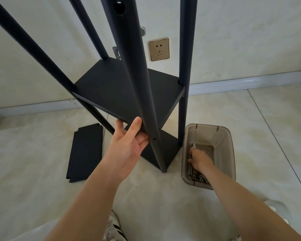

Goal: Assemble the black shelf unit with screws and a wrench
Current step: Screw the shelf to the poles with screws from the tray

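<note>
At the near front corner of the shelf unit [129, 91], our L hand [129, 145] has its thumb on top of the raised shelf board's [111, 87] edge and fingers curled under it, gripping the board right beside the front pole [137, 80]. Our R hand [199, 160] is down inside the clear plastic bin [221, 136], fingers bent among the screws [196, 177]; can't tell whether they're pinching one or just touching. A pale thin piece pokes up by the fingertips, maybe the wrench, too small to say.

Unit stands upright on the tile floor [42, 153] w/ four dark poles, a bottom board [167, 150] in place, the raised board above it. The front pole crosses btw us and the boards, blocking part of both. A spare board [85, 152] lies flat on the floor left of the unit, apart from it. The bin sits just beside the right pole's foot. Behind, a wall socket [158, 49] and a small metal bracket [116, 53] on the wall. A striped shoe [114, 228] shows at bottom.
</note>
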